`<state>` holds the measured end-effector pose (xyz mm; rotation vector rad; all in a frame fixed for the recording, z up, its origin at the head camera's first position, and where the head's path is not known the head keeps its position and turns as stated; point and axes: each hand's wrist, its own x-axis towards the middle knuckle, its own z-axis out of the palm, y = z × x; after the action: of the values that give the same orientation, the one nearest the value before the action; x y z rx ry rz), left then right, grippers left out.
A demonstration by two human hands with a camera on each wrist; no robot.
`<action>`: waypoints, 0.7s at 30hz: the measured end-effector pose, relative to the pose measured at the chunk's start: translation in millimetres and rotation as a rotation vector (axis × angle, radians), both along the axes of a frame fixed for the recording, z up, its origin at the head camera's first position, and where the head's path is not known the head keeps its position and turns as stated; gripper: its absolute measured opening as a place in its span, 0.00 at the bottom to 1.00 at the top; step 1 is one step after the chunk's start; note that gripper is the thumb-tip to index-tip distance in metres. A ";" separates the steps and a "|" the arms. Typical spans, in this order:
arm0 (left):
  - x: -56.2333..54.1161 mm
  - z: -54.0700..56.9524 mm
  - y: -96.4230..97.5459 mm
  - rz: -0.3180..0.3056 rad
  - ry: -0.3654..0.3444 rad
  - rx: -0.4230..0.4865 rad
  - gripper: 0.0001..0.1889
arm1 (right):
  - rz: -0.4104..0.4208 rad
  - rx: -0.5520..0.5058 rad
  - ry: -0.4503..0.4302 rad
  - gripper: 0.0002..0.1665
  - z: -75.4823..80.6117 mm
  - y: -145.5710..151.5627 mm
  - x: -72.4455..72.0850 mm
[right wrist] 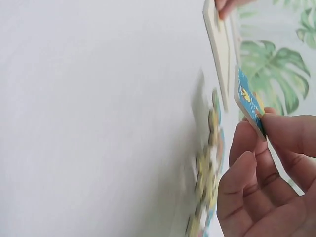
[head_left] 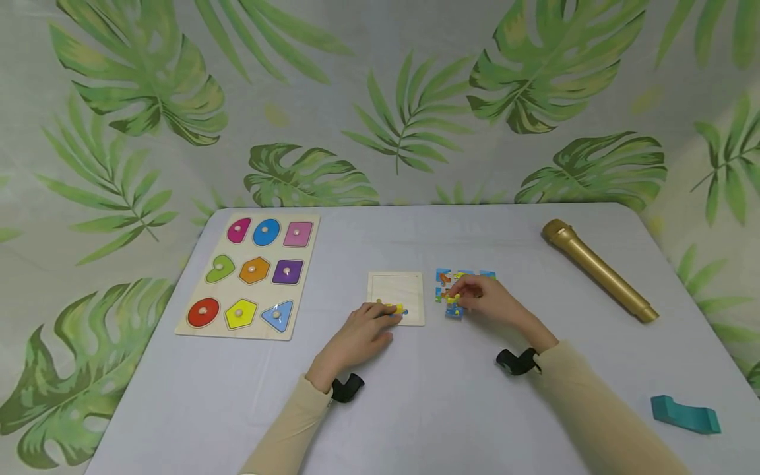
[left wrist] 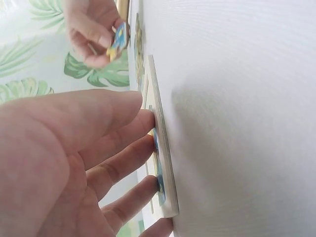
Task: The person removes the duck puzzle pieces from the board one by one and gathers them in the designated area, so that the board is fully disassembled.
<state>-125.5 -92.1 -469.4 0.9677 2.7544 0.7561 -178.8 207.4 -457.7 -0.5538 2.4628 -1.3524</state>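
My right hand (head_left: 489,302) pinches a blue and yellow jigsaw piece (right wrist: 249,98) between thumb and fingers, lifted above the table. Behind and under that hand lie several colourful jigsaw pieces (head_left: 443,276), partly covered by it. To their left sits a square wooden puzzle tray (head_left: 418,297) with a raised rim. My left hand (head_left: 359,335) reaches over the tray's lower left part, its fingertips touching a blue and yellow piece (left wrist: 159,170) inside. In the left wrist view its fingers are spread and gently bent; they hide part of that piece.
A wooden shape board (head_left: 231,300) with knobbed, coloured shapes lies at the left. At the right are a gold microphone (head_left: 600,270) and a teal curved block (head_left: 685,415). A leaf-patterned cloth (head_left: 410,125) hangs behind the white table (head_left: 415,409).
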 end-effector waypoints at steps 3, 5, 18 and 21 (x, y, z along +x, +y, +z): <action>0.1 -0.1 -0.4 0.003 -0.010 0.003 0.19 | -0.021 0.018 -0.002 0.08 3.6 17.1 4.6; 0.3 0.2 -0.4 0.003 -0.017 0.004 0.19 | -0.036 0.023 -0.003 0.08 4.2 26.8 7.6; 1.7 3.5 0.3 -0.005 -0.020 0.010 0.19 | -0.121 0.162 0.017 0.06 -6.6 53.0 18.7; 1.7 2.6 -0.9 -0.013 -0.014 0.015 0.19 | -0.120 0.214 0.086 0.06 -9.9 52.1 19.1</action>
<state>-123.8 -93.0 -466.8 0.9782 2.7323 0.7802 -159.7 259.6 -467.7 -0.4284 2.7056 -1.1069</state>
